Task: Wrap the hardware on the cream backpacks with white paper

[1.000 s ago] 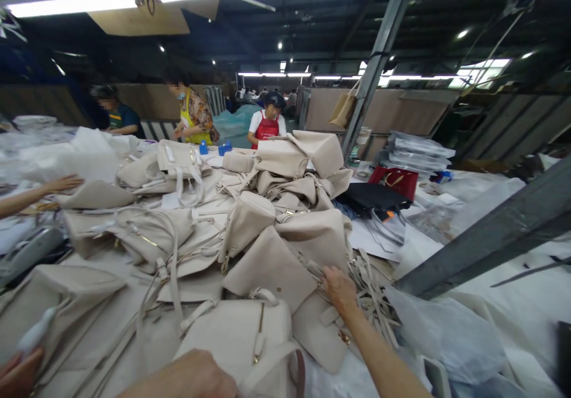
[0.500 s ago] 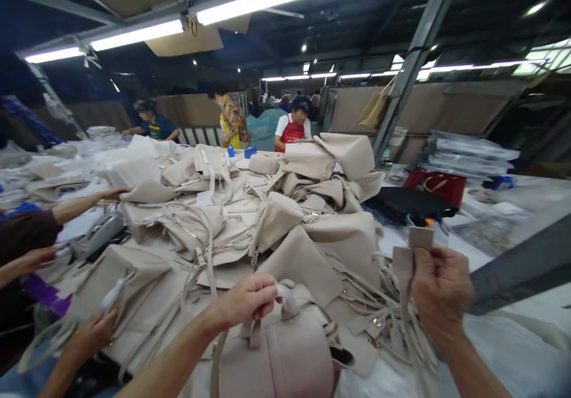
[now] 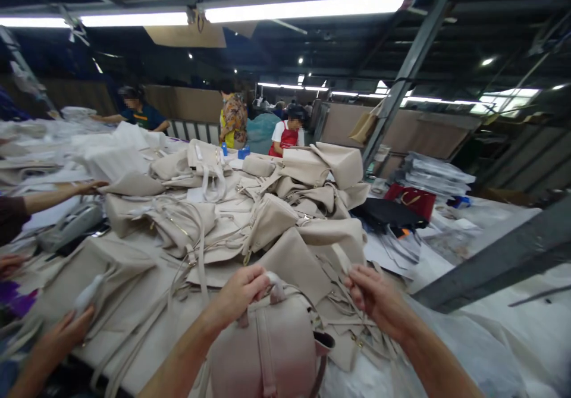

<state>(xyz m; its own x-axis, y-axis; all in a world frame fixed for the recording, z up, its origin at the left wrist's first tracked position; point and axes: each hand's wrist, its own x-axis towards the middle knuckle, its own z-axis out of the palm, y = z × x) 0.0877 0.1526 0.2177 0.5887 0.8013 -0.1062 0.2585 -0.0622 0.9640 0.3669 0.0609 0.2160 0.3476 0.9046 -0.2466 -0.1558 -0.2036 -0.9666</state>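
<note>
A beige bag (image 3: 285,356) with a rounded top stands upright close in front of me. My left hand (image 3: 243,291) is closed at its top handle (image 3: 277,290), which has a whitish wrap around part of it. To the right of the bag, my right hand (image 3: 375,297) pinches a beige strap (image 3: 341,258), whose pale end sticks up past the fingertips. Beneath that hand lies a bundle of loose straps (image 3: 357,326) with gold-coloured buckles. A dark opening shows at the bag's right side.
Many beige bags (image 3: 332,237) are heaped across the table. At the left, a co-worker's hand (image 3: 66,338) holds a wrapped handle, and another arm (image 3: 57,199) reaches over the pile. A grey metal post (image 3: 504,261) slants across the right, near a black bag (image 3: 388,213).
My right hand has come left and toward the bag, with the strap held in it. My left hand stays at the handle. The camera view has shifted a little.
</note>
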